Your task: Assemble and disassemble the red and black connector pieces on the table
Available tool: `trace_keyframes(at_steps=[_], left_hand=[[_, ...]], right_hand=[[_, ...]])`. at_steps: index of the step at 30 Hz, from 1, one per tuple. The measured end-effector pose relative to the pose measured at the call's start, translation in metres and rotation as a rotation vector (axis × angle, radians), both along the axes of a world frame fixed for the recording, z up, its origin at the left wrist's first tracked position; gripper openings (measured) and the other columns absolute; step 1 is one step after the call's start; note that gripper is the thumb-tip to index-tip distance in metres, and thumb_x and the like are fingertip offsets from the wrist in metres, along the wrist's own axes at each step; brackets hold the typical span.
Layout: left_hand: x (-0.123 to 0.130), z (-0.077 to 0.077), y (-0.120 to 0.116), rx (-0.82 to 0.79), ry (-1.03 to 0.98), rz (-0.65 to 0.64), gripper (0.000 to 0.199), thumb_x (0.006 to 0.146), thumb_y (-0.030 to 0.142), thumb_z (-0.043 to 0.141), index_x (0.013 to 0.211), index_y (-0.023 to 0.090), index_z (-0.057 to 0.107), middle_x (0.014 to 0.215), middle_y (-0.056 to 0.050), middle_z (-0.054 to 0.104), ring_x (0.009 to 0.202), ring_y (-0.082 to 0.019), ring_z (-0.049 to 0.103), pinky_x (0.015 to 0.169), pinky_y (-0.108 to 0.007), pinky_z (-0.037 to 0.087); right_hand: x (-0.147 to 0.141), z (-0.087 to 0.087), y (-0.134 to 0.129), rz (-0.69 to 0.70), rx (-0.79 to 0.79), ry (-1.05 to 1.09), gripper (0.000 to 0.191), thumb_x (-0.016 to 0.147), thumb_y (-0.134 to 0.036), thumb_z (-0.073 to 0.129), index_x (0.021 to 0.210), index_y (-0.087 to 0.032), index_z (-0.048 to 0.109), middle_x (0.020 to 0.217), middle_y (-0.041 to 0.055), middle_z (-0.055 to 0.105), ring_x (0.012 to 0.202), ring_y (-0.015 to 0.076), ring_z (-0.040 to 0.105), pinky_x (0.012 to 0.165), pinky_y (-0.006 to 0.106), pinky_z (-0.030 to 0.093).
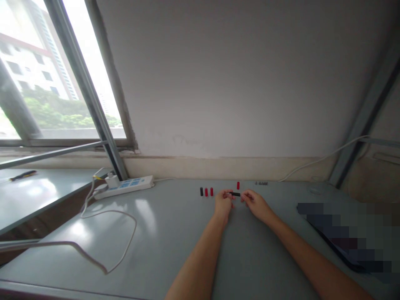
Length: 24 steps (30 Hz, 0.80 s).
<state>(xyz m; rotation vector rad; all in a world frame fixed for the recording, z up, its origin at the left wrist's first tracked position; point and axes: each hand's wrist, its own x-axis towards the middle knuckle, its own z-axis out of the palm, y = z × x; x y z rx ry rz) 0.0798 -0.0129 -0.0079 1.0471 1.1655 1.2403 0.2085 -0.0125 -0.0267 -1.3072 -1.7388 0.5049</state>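
Observation:
Both hands meet over the far middle part of the grey table. My left hand (223, 204) is closed on one end of a small black cylinder (235, 194), which lies roughly level between the hands. At its other end, my right hand (254, 203) has its fingers pinched together; whatever they hold is too small to make out. Left of the hands, another black cylinder (201, 191) stands in a row with a red cylinder (206, 192) and a second red cylinder (211, 191). Behind the hands is a third red cylinder (238, 185). Several tiny metal pieces (261, 183) lie to its right.
A white power strip (128, 187) with plugs sits at the back left, its cable (135, 229) looping over the table (175, 250). At right lies a dark, pixelated flat object (337, 250). Metal posts (362, 104) and a wall (218, 83) bound the back.

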Motion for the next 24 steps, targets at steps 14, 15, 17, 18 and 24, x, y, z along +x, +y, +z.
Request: trace_keyframes(at_steps=[14,15,17,18,24], left_hand=[[-0.0008,0.0043,-0.0041,0.038,0.012,0.039,0.021,0.080,0.029,0.044,0.068,0.012,0.050,0.060,-0.002,0.061,0.031,-0.004,0.039,0.036,-0.019,0.028],[-0.0009,0.0049,-0.0044,0.036,0.007,0.035,0.021,0.080,0.029,0.045,0.069,0.012,0.050,0.061,-0.003,0.062,0.031,-0.004,0.040,0.036,-0.018,0.028],[-0.0013,0.0056,-0.0045,0.035,0.004,0.022,0.020,0.079,0.029,0.047,0.070,0.012,0.051,0.063,-0.003,0.062,0.032,-0.004,0.041,0.036,-0.018,0.027],[-0.0015,0.0058,-0.0044,0.034,0.005,0.011,0.018,0.077,0.028,0.049,0.069,0.012,0.052,0.065,-0.003,0.063,0.032,-0.003,0.041,0.035,-0.018,0.026],[-0.0029,0.0061,-0.0049,0.000,0.015,-0.048,0.010,0.068,0.017,0.057,0.061,0.012,0.052,0.061,0.000,0.060,0.035,-0.002,0.040,0.034,-0.016,0.023]], right_hand=[[-0.0004,0.0044,-0.0065,0.008,0.043,-0.064,0.012,0.073,-0.029,0.043,0.076,-0.019,0.050,0.077,0.0036,0.059,0.067,0.0138,0.055,0.065,0.027,0.043],[-0.0008,0.0049,-0.0071,0.008,0.039,-0.061,0.012,0.073,-0.028,0.043,0.077,-0.019,0.050,0.077,0.0033,0.059,0.067,0.0134,0.055,0.064,0.027,0.043],[-0.0012,0.0056,-0.0078,0.008,0.028,-0.054,0.012,0.074,-0.028,0.043,0.077,-0.019,0.050,0.077,0.0029,0.059,0.065,0.0129,0.054,0.063,0.026,0.043],[-0.0012,0.0057,-0.0079,0.006,0.024,-0.052,0.011,0.074,-0.027,0.044,0.078,-0.019,0.050,0.076,0.0029,0.059,0.065,0.0129,0.054,0.063,0.026,0.043],[0.0002,0.0023,-0.0060,0.016,0.032,-0.055,0.012,0.073,-0.027,0.045,0.078,-0.019,0.052,0.076,0.0029,0.060,0.066,0.0135,0.055,0.064,0.027,0.044]])
